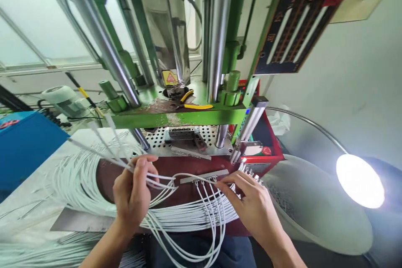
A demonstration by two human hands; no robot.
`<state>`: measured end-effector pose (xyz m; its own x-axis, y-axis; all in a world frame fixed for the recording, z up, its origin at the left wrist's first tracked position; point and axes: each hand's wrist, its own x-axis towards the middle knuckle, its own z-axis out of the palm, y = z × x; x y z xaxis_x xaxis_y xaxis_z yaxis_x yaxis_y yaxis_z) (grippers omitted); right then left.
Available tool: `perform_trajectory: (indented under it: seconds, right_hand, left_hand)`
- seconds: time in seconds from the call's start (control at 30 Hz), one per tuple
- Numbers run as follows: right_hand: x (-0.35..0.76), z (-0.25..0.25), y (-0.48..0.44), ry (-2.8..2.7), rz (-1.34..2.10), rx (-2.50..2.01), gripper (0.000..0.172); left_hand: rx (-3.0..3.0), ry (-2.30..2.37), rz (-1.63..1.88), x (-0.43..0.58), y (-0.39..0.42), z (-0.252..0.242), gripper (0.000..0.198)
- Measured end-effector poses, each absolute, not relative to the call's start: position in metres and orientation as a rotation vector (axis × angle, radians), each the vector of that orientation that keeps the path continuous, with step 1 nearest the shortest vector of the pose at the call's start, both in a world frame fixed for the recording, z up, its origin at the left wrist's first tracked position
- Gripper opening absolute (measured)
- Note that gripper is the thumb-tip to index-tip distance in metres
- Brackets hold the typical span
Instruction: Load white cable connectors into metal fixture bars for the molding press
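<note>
My left hand (133, 190) is closed around several white cables (163, 184), whose free ends stick out up and to the left, a little blurred. My right hand (248, 197) pinches the end of one white cable (191, 175) between thumb and forefinger, at the right part of a slim metal strip (204, 176). Other cable ends with small metal fittings (202, 183) sit side by side along the strip's front edge. From there the cables loop down over my lap. Below both hands lies a large coil of white cable (185, 215) on a dark red board (106, 176).
A green press (176, 118) with steel columns stands ahead, yellow-handled pliers (197, 106) on its ledge. Under it are a perforated plate (157, 137) and another metal strip (191, 153). A red control box (264, 159), a lit lamp (359, 181) and a large white tub (326, 209) are at right.
</note>
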<state>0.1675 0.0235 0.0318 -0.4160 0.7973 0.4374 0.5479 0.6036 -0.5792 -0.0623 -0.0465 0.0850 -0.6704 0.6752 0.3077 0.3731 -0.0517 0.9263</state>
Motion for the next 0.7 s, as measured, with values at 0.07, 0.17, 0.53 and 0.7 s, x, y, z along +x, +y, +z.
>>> perform_trajectory:
  seconds: [0.07, 0.17, 0.53, 0.7]
  right_hand:
    - [0.148, 0.042, 0.019, -2.092, 0.451, -0.989, 0.022]
    - [0.121, 0.060, 0.016, -2.053, 0.460, -0.858, 0.030]
    - [0.091, 0.056, 0.009, -1.813, 0.850, -0.766, 0.021]
    - [0.050, 0.037, 0.013, -2.137, 1.576, -0.876, 0.024]
  left_hand:
    - [1.163, 1.910, 1.759, -0.063, -0.043, 0.084, 0.033]
    - [1.122, 1.814, 1.728, -0.059, -0.041, 0.089, 0.031]
    - [0.738, 1.584, 1.912, -0.103, -0.048, 0.101, 0.032]
    - [0.597, 1.551, 2.021, -0.118, -0.050, 0.111, 0.030]
